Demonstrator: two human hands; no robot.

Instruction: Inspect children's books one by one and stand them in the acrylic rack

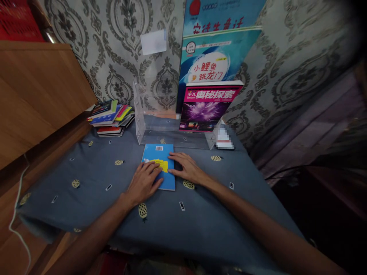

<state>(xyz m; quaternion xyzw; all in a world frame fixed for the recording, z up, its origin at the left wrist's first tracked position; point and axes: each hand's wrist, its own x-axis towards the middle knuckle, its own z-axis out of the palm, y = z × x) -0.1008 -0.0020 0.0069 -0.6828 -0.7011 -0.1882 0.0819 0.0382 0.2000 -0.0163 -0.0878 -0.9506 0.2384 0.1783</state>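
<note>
A blue book (166, 181) with a yellow patch and a barcode near its top lies flat on the patterned tablecloth. My left hand (145, 178) rests on the book's lower left part with fingers stretched across the cover. At the book's right edge is my right hand (186, 167), its fingers apart and the tips touching the cover. Just behind the book stands a clear tiered rack (155, 136). Its right side bears a purple and pink book (205, 110), with a teal book (218, 53) and a taller blue book (226, 15) behind.
A messy stack of books (110, 118) sits at the back left of the table (94, 194). A wooden cabinet (43, 88) borders the left side, with a white cable (18, 198) hanging below. A small white blurred object (224, 138) stands by the rack's right end.
</note>
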